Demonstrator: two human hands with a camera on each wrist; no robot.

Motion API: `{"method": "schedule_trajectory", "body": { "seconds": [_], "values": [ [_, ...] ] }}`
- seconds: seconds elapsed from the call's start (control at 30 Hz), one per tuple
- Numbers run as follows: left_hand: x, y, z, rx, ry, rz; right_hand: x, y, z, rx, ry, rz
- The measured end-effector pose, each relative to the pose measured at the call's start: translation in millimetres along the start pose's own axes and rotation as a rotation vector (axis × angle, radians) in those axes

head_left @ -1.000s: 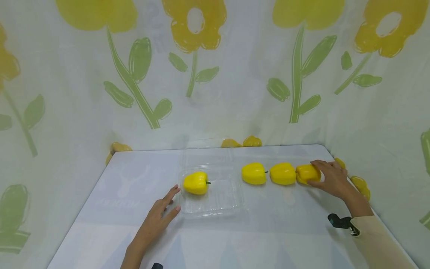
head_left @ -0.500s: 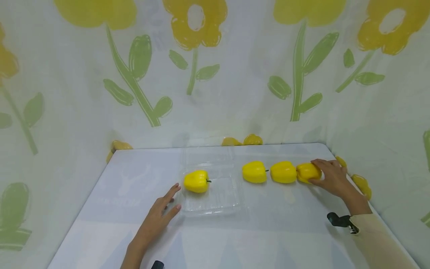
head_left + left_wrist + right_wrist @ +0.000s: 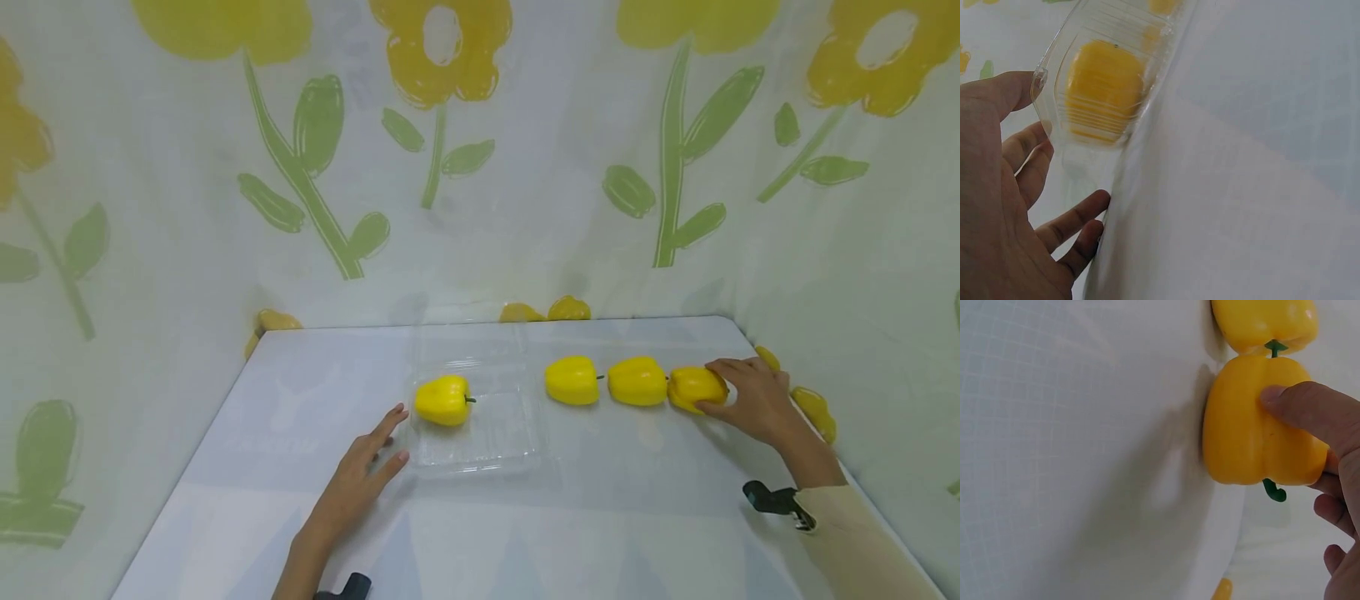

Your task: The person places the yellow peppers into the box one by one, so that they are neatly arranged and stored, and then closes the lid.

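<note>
On the right, my right hand [image 3: 753, 400] pinches a yellow bell pepper [image 3: 696, 388] between thumb and fingers. In the right wrist view the thumb presses its side, and a curved green stem [image 3: 1275, 490] points away from the neighbouring pepper [image 3: 1266, 322]. My left hand [image 3: 356, 471] lies with fingers spread at the left edge of a clear plastic clamshell box [image 3: 480, 454]. In the left wrist view its fingertips touch or nearly touch the rim. Inside the box's left part lies one yellow bell pepper [image 3: 442, 400], stem to the right.
Two more yellow bell peppers, one at the middle of the row [image 3: 637, 381] and one nearer the box [image 3: 572, 381], lie on the white table [image 3: 600, 533]. The box's lid [image 3: 468, 342] is folded back. Flower-printed cloth [image 3: 525, 233] hangs behind and at both sides.
The gripped pepper has shifted very slightly right, and a small gap with a stem now shows beside its neighbour. My left hand keeps its place at the box.
</note>
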State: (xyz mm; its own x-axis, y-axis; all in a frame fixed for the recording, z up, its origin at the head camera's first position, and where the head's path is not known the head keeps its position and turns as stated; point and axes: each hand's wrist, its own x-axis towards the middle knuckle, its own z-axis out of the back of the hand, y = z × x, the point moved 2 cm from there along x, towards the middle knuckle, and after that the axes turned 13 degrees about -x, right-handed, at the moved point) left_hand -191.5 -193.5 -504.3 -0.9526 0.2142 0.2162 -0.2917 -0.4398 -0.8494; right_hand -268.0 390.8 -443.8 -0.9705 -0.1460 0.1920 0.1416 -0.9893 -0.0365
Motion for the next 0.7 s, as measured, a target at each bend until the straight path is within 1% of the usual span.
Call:
{"method": "schedule_trajectory", "body": {
  "seconds": [0.13, 0.2, 0.47, 0.7],
  "values": [
    [0.2, -0.4, 0.3, -0.001, 0.004, 0.011, -3.4, 0.0, 5.3, -0.01, 0.011, -0.001],
    [0.1, -0.7, 0.3, 0.004, 0.005, 0.015, -4.7, 0.9, 7.9, -0.019, 0.002, -0.002],
    [-0.1, -1.1, 0.4, 0.0, 0.005, -0.002, -9.8, 4.5, 14.9, -0.03, -0.057, 0.0],
    [0.0, 0.1, 0.4, -0.008, 0.009, -0.011, -16.1, 6.1, 24.0, -0.014, -0.1, 0.013]
  ]
}}
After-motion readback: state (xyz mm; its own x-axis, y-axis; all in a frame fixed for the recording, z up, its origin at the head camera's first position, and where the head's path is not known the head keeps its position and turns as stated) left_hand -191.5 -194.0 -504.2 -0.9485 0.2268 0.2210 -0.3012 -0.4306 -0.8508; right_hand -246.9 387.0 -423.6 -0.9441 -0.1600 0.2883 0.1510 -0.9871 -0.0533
